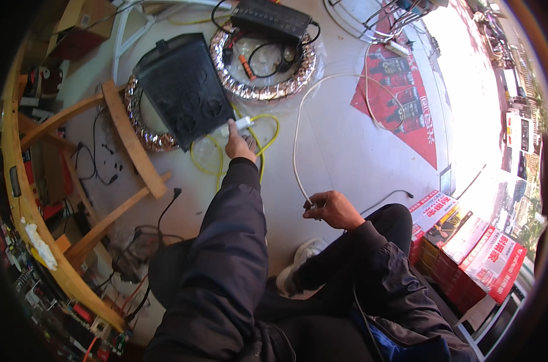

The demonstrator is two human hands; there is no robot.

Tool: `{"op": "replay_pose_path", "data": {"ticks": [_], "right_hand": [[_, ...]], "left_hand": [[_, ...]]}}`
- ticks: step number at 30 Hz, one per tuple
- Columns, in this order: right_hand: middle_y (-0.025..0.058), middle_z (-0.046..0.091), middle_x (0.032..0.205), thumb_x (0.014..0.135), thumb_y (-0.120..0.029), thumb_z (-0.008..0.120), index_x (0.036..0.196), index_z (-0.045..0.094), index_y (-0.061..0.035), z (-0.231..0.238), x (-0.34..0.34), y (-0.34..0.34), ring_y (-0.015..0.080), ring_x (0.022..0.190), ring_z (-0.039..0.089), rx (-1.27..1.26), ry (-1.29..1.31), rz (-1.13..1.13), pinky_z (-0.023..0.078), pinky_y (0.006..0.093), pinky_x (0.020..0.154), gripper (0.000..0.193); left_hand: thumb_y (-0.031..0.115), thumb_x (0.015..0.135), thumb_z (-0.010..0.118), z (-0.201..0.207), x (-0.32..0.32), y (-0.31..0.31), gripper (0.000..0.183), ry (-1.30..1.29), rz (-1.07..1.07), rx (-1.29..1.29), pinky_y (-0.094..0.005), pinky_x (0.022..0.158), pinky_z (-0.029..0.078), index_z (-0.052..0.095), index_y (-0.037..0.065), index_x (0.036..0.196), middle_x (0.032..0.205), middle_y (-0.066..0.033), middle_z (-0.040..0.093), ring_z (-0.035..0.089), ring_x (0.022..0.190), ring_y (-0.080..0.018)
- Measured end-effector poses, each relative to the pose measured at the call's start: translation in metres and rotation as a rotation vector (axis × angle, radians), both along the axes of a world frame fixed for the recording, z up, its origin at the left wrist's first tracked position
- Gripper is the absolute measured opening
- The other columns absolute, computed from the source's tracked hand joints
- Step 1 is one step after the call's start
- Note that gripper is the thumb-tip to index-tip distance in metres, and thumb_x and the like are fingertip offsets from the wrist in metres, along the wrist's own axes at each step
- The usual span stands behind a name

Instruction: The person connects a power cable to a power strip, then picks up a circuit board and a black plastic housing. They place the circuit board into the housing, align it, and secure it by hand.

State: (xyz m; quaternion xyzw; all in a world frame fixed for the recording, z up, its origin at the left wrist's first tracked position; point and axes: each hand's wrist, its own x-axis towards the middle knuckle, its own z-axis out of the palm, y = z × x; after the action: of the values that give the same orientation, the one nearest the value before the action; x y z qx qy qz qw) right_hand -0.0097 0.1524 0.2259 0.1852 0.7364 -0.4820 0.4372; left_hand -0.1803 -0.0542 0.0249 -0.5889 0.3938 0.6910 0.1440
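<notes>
My left hand reaches forward over the floor, index finger stretched toward a corner of the black box, which has round openings in its face. Its fingers look apart, right beside a white connector on a looped yellow cable; whether they touch it I cannot tell. My right hand is closed in a pinch on the end of a white cable. Most of that end is hidden by the fingers. The cable curves up and right to a white power strip.
Silvery wrapped rings lie on the floor, one bearing a black power adapter. A wooden frame stands left, with black cords near it. Red-and-white boxes are stacked right. A red printed sheet lies beyond.
</notes>
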Motion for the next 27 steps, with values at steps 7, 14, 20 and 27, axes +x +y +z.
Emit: {"op": "replay_pose_path", "data": {"ticks": [7, 14, 20, 27], "right_hand": [[0.0185, 0.073, 0.085, 0.083, -0.028, 0.081, 0.101, 0.075, 0.0005, -0.047, -0.019, 0.023, 0.0294, 0.078, 0.071, -0.024, 0.444, 0.099, 0.055, 0.0388, 0.075, 0.034], [0.0057, 0.072, 0.098, 0.095, -0.024, 0.076, 0.116, 0.072, 0.0038, -0.015, -0.041, 0.034, 0.0144, 0.084, 0.066, -0.527, 0.402, -0.700, 0.055, 0.0329, 0.078, 0.035], [0.0049, 0.068, 0.099, 0.099, -0.018, 0.071, 0.115, 0.067, 0.0030, 0.089, -0.129, 0.031, 0.0115, 0.081, 0.065, -0.903, 0.604, -0.816, 0.055, 0.0285, 0.072, 0.027], [0.0016, 0.066, 0.084, 0.094, -0.017, 0.077, 0.100, 0.070, 0.0001, 0.185, -0.127, 0.008, 0.0081, 0.067, 0.057, -1.267, 0.845, -0.651, 0.046, 0.0235, 0.061, 0.020]], "left_hand": [[0.035, 0.099, 0.055, -0.050, -0.021, -0.017, 0.040, 0.243, -0.110, 0.101, -0.0504, 0.092, 0.054, 0.056, 0.009, 0.130, 0.124, -0.0135, 0.061, 0.061, 0.113, -0.0311], [0.009, 0.081, 0.063, 0.061, -0.008, 0.035, 0.040, 0.585, -0.131, -0.015, -0.0428, 0.072, 0.061, 0.056, 0.001, 0.120, 0.111, -0.0119, 0.062, 0.067, 0.093, -0.0280], [0.022, 0.095, 0.061, 0.233, -0.055, 0.060, 0.030, 0.954, -0.537, 0.040, -0.0342, 0.066, 0.055, 0.059, 0.002, 0.117, 0.097, -0.0078, 0.066, 0.067, 0.074, -0.0208], [0.054, 0.109, 0.043, 0.399, -0.012, 0.044, 0.048, 1.181, -0.662, 0.035, -0.0316, 0.068, 0.054, 0.055, 0.008, 0.118, 0.093, -0.0055, 0.063, 0.065, 0.080, -0.0167]]}}
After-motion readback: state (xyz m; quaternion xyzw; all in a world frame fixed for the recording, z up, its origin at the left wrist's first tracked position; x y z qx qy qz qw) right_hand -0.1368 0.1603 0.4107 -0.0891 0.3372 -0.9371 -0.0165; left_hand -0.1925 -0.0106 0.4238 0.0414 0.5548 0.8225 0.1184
